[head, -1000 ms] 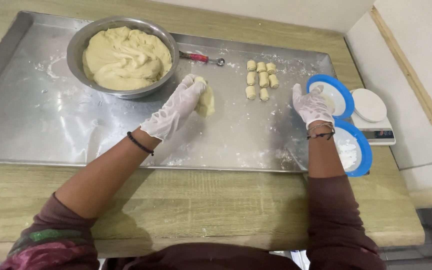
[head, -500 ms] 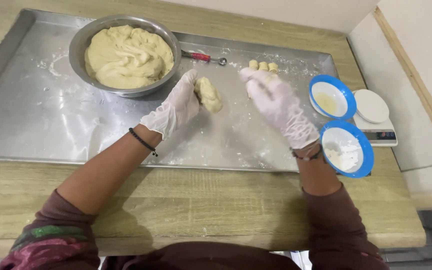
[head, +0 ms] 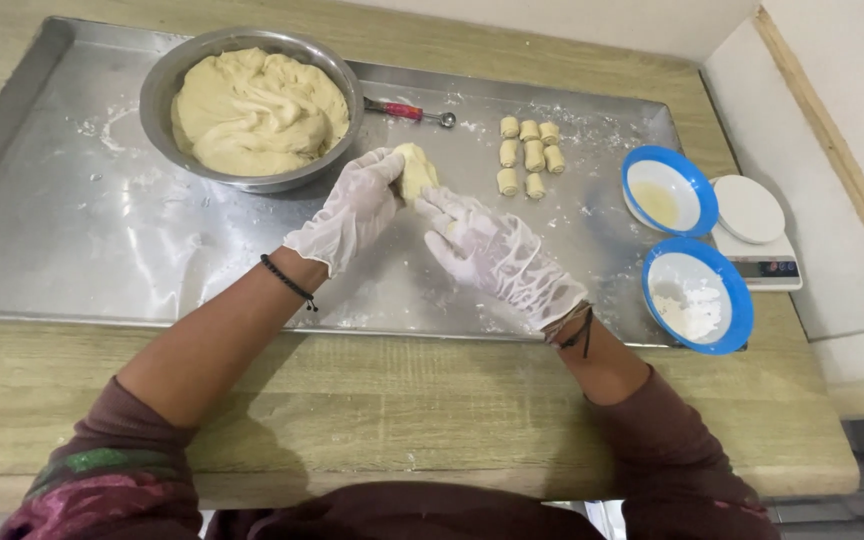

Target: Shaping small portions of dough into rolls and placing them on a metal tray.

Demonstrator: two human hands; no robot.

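A large steel tray [head: 72, 250], dusted with flour, is seen lying on the wooden counter [head: 402, 420]. At the tray's upper left a metal bowl [head: 167, 85] is set, filled with pale dough.

Just right of the bowl, the left hand [head: 352, 210], gloved in thin clear plastic with a dark band at the wrist, is raised over the tray. Its fingers [head: 377, 170] are curled against the left side of a lump of dough [head: 416, 172]. The lump is held between both hands, above the tray's middle, just off the bowl's right rim.

The right hand [head: 492, 255], likewise gloved, is brought in from the right; its fingers [head: 442, 205] are closed on the lump's lower right side. The lump is thus grasped by both hands.

Behind the hands a red-handled scoop [head: 407, 110] is laid on the tray. Further right, seven small dough pieces [head: 529, 155] are ranged in short rows, close together. Beyond these, two blue bowls [head: 702, 295] are placed at the tray's right edge, and a white kitchen scale [head: 752, 225] is seen just beside them.
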